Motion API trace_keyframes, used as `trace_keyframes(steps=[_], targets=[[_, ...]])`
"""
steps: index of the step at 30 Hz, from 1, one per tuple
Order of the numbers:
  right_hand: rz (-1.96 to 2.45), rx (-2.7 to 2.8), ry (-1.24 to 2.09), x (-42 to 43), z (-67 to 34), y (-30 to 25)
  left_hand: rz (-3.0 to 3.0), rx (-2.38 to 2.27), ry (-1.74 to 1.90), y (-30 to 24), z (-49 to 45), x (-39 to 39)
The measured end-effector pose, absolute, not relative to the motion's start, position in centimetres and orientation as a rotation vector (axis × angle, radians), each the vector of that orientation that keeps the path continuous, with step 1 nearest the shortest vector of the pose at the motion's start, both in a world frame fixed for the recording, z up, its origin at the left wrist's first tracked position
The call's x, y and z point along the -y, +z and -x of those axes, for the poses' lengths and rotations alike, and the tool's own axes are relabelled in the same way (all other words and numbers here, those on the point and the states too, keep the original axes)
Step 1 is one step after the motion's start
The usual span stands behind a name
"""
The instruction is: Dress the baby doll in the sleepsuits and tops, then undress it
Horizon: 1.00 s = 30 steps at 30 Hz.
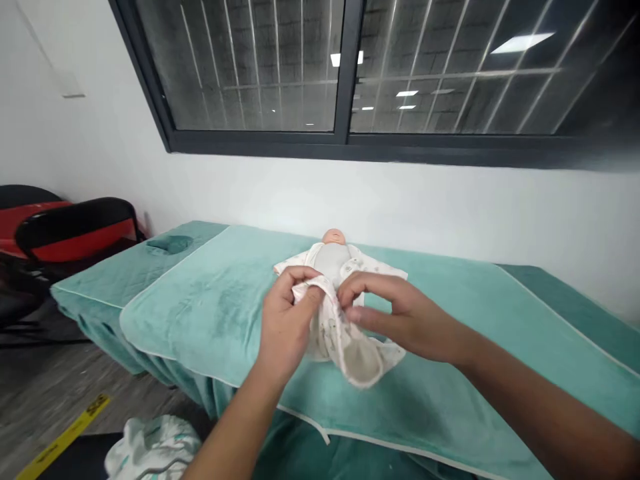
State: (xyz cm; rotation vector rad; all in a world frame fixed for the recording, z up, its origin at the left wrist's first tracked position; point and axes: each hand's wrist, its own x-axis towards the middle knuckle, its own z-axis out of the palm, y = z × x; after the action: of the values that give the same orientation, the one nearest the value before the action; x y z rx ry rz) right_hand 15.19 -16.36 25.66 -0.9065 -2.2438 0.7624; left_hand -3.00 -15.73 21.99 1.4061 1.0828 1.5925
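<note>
A baby doll (334,237) lies on its back on the green bed cover, its head toward the wall. White printed baby clothes (377,263) are spread open beneath and around its grey-white torso (330,260). Over the doll's lower body, my left hand (290,317) pinches an edge of the printed cloth between thumb and fingers. My right hand (395,310) has its thumb and fingers closed at the same piece of cloth, just to the right. A footed leg of the garment (363,363) hangs toward me between the hands. The doll's legs are hidden.
The green cover (200,300) lies over a massage bed with a face hole (170,245) at its left end. Red and black chairs (85,230) stand at left. A bundle of white cloth (153,447) sits at lower left. Behind the bed are a wall and barred window.
</note>
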Motion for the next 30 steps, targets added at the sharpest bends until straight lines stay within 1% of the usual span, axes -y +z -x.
trace_keyframes(steps=[2,6,8,11,13,17,19,21,25,28,30], targets=[[1.011,2.343,0.785,16.7,-14.7,23.6,-1.368,-1.120,1.534,21.0,3.0,16.5],[1.103,2.510,0.673,17.4,-13.7,18.7,-1.328,-1.216,1.425,17.7,2.8,18.8],[1.160,2.433,0.739,17.7,-13.7,16.9,-1.400,-1.263,1.427,14.7,3.1,20.5],[1.251,2.249,0.884,17.7,-14.3,15.6,-1.603,-1.420,1.419,8.8,4.8,23.4],[1.288,2.169,0.935,17.6,-15.0,15.1,-1.877,-1.457,1.212,4.4,7.0,25.5],[1.348,2.144,0.985,17.8,-16.2,13.7,-2.620,-1.251,0.524,-2.9,13.4,29.4],[1.362,2.146,1.033,18.1,-16.4,12.8,-2.781,-1.293,0.369,-5.2,16.8,31.3],[1.371,2.140,1.076,18.4,-16.6,12.0,-2.803,-1.370,0.335,-6.9,20.2,32.9],[1.401,2.141,1.141,18.8,-17.1,10.9,-2.558,-1.806,0.337,-9.1,26.7,34.9],[1.433,2.160,1.158,18.8,-17.7,9.9,-2.403,-2.110,0.165,-9.7,30.5,34.3],[1.457,2.166,1.159,18.8,-18.0,9.2,-2.230,-2.257,-0.033,-9.8,31.7,33.0]])
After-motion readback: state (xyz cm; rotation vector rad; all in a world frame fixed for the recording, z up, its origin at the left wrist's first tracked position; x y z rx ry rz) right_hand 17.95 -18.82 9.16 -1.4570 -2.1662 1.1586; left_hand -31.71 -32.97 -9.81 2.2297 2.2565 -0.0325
